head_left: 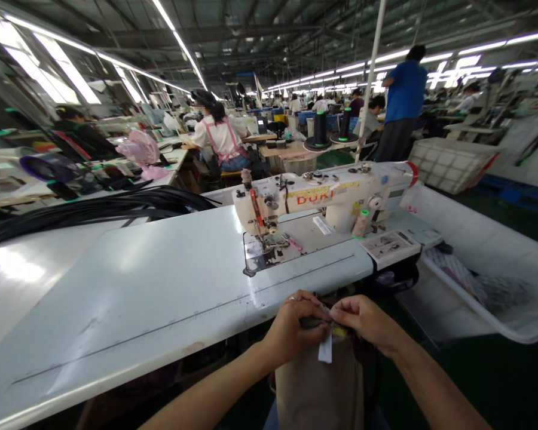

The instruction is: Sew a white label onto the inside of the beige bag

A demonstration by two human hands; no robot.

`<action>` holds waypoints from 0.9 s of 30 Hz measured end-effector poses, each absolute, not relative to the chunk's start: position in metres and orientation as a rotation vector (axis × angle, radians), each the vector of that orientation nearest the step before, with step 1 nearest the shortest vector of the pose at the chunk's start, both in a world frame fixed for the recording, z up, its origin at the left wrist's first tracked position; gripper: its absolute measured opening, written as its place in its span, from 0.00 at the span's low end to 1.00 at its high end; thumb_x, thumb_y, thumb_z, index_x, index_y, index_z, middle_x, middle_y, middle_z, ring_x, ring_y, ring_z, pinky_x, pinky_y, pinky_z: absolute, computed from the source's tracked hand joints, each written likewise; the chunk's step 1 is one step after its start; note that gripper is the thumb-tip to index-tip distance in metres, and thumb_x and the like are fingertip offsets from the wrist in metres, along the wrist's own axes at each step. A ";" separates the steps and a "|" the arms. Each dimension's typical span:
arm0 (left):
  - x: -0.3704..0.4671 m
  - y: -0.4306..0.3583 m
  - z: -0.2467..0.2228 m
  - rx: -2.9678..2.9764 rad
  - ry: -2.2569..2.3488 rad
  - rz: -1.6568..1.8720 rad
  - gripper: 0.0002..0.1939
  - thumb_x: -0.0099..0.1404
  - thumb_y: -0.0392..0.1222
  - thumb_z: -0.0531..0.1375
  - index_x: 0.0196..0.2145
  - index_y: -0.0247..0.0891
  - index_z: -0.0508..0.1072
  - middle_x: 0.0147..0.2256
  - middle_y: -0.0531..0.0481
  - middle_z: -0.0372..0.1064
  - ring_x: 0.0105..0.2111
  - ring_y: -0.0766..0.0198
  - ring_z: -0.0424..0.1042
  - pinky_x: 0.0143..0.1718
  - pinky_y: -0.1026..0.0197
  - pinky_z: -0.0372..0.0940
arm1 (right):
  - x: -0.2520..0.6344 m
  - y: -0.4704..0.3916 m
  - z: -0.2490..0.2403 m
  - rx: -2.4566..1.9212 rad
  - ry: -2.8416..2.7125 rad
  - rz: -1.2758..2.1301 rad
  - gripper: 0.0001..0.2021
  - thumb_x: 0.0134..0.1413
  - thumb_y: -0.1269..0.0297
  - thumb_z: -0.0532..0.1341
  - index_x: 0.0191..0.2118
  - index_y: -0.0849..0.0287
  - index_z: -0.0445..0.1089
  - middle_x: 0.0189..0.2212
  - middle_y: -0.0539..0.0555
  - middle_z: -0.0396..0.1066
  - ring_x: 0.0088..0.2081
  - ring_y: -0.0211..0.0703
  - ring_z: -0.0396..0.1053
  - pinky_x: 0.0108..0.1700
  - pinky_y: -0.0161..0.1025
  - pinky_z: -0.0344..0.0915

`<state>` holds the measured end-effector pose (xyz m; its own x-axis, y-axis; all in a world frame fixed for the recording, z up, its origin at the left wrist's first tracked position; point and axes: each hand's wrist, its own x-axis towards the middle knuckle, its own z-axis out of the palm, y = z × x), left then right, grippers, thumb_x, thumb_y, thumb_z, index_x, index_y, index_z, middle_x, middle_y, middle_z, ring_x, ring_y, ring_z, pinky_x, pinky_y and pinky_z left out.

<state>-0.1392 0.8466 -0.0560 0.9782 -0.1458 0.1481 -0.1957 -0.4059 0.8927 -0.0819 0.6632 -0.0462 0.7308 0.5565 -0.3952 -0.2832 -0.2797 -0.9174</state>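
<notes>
Both hands meet just off the table's front edge, over a brown piece of fabric (320,388) that hangs down over my lap. My left hand (298,325) pinches the fabric's top edge between thumb and fingers. Close beside it, my right hand (363,319) is closed on the same edge with thumb and forefinger. A white label (325,349) dangles from the edge below my fingertips. Some yellow shows next to it. Beyond my hands stands a white sewing machine (327,197), with pink-handled thread snips (292,242) lying by its needle area.
A thread spool (361,224) stands on the machine bed near a white strip (323,226). The white tabletop (161,280) stretches left, with black strips (94,206) behind it. A large white bin (488,263) holding cloth is at right. Several people work farther back.
</notes>
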 end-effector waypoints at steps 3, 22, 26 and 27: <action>-0.139 0.846 -0.055 1.998 -0.239 0.049 0.09 0.52 0.33 0.66 0.32 0.42 0.80 0.33 0.48 0.74 0.45 0.58 0.66 0.46 0.60 0.63 | -0.079 0.663 -0.046 -1.671 -0.243 0.842 0.17 0.44 0.52 0.64 0.25 0.65 0.72 0.17 0.46 0.65 0.20 0.30 0.56 0.25 0.32 0.50; -0.131 0.849 -0.059 1.916 -0.180 -0.053 0.09 0.52 0.36 0.66 0.33 0.39 0.81 0.38 0.46 0.72 0.43 0.59 0.69 0.46 0.62 0.63 | -0.080 0.685 -0.058 -1.412 0.001 0.518 0.19 0.46 0.48 0.62 0.27 0.62 0.64 0.17 0.46 0.64 0.18 0.29 0.56 0.21 0.30 0.49; -0.125 0.851 -0.058 1.873 -0.191 -0.137 0.09 0.52 0.38 0.67 0.33 0.38 0.81 0.35 0.48 0.75 0.40 0.59 0.71 0.45 0.62 0.63 | -0.075 0.681 -0.062 -1.243 0.082 0.506 0.22 0.43 0.45 0.65 0.27 0.60 0.60 0.17 0.44 0.64 0.14 0.26 0.54 0.16 0.26 0.46; -0.124 0.852 -0.057 1.846 -0.203 -0.160 0.08 0.53 0.38 0.66 0.33 0.37 0.81 0.34 0.48 0.75 0.38 0.60 0.71 0.44 0.62 0.64 | -0.073 0.679 -0.063 -1.200 0.099 0.497 0.22 0.41 0.47 0.66 0.27 0.60 0.60 0.17 0.43 0.64 0.14 0.26 0.55 0.16 0.25 0.48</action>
<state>-0.1244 0.8518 -0.0571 0.9752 -0.2214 -0.0057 -0.0566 -0.2741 0.9600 -0.0734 0.6787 -0.0634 0.8888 0.3161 -0.3319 -0.4195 0.2693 -0.8669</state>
